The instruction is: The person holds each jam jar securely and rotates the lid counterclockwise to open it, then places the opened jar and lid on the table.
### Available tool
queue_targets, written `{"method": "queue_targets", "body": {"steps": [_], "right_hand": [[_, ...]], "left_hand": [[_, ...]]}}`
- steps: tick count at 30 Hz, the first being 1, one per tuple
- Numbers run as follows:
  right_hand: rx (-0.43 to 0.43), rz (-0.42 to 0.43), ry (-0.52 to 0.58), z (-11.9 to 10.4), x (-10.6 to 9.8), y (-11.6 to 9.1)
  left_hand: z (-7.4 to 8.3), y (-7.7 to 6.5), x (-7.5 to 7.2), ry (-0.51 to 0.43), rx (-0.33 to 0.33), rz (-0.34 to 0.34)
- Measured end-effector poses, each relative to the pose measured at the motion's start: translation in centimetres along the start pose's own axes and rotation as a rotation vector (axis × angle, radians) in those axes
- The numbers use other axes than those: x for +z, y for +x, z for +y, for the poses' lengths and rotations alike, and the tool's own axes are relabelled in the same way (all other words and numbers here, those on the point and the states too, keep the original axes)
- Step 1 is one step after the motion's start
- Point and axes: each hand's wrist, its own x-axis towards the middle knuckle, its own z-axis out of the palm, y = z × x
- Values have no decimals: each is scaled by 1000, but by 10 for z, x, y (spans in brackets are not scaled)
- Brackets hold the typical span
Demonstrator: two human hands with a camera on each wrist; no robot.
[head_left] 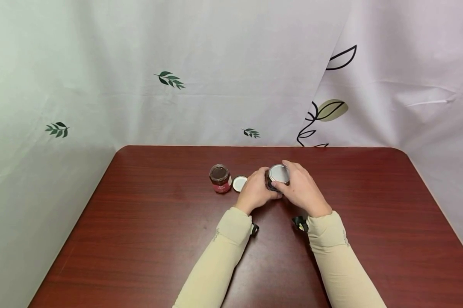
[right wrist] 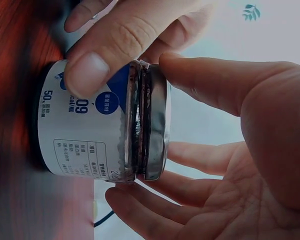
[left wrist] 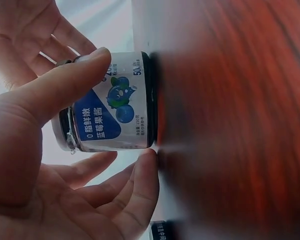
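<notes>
Left hand (head_left: 256,191) grips blue-and-white-labelled glass jar (left wrist: 107,122) | right hand (head_left: 302,188) pinches round silver metal lid (head_left: 279,174) (still on) | red-labelled glass jar (head_left: 220,181) uncapped

Wears long, pale cream sleeves (head_left: 216,261), bunched into thick, puffy cuffs (head_left: 235,224). Shows small dark markings (head_left: 216,234), too tiny to read, by each cuff. Carries black fittings (head_left: 300,223) at both inner wrists. Ends in a bare left hand (head_left: 256,190) and a bare right hand (head_left: 302,188).
</notes>
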Motion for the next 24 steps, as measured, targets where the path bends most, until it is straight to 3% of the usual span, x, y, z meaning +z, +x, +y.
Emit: {"method": "queue_targets", "body": {"steps": [24], "right_hand": [[34, -32, 0, 1, 2, -1]], "left_hand": [[2, 3, -2, 45, -9, -22]]}}
